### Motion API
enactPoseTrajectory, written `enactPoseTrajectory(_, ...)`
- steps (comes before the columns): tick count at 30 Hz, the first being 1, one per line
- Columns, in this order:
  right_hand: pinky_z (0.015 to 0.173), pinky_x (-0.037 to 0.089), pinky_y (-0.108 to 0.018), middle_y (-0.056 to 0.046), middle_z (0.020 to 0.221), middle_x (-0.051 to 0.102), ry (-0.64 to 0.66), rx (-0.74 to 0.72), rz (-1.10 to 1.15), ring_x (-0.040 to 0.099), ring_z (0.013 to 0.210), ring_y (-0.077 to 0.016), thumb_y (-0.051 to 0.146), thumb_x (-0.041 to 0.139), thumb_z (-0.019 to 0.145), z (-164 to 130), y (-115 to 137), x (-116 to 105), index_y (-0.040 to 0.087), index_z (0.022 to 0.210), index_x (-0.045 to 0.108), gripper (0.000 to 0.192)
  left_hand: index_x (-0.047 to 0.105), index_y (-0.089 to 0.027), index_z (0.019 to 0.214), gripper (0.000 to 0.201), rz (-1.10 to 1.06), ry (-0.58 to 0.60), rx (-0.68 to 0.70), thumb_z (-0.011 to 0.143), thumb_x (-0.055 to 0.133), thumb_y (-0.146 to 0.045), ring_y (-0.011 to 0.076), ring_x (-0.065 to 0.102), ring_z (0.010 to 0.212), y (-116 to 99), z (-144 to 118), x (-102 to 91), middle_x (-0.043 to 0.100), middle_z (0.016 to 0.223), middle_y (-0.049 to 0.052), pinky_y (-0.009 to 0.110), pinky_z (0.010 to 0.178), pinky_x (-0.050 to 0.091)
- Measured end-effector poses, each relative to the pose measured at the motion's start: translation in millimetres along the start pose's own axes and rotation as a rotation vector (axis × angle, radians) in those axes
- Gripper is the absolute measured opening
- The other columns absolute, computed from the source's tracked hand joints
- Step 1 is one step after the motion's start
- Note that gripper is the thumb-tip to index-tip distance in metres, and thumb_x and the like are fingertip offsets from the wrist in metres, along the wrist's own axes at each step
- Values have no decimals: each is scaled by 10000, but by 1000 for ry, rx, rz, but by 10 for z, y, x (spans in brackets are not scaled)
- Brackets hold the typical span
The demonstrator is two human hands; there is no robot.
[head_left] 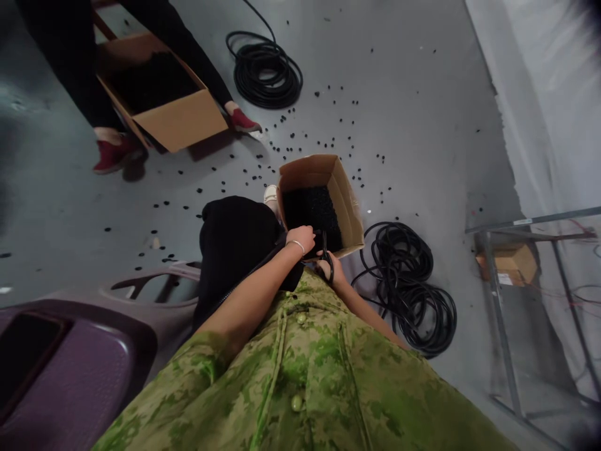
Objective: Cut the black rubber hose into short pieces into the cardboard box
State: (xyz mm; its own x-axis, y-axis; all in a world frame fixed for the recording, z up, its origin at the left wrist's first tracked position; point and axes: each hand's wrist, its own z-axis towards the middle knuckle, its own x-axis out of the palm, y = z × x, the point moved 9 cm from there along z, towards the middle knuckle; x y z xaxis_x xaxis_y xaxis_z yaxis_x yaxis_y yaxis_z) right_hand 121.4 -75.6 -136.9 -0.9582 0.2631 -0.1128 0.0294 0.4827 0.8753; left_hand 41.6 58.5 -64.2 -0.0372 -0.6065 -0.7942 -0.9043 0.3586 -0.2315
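My left hand (303, 237), with a thin bracelet at the wrist, reaches over the near edge of an open cardboard box (345, 191) filled with small black pieces (312, 210); its fingers pinch the end of a black hose. My right hand (326, 268) sits just below it, closed around scissors (325, 254) with black handles beside that hose end. The hose runs from a black coil (408, 288) lying on the floor to my right. My green camouflage shirt hides my lower arms and lap.
Another person in black clothes and red shoes (110, 156) sits at the far left with a second cardboard box (173, 119) of black pieces. A second hose coil (265, 69) lies beyond. Black bits litter the grey floor. A purple plastic chair (70, 351) stands at my left, a metal rack (516, 300) at my right.
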Motion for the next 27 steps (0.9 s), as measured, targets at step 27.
enactPoseTrajectory(27, 642, 446, -262, 13, 740, 633, 23, -115, -257, 558, 662, -175, 321, 541, 720, -76, 330, -21, 205, 974, 620, 290, 644, -137, 1078, 282, -88, -57, 72, 921, 456, -275, 249, 661, 1020, -96, -93, -127, 675, 1118, 159, 324, 854, 513)
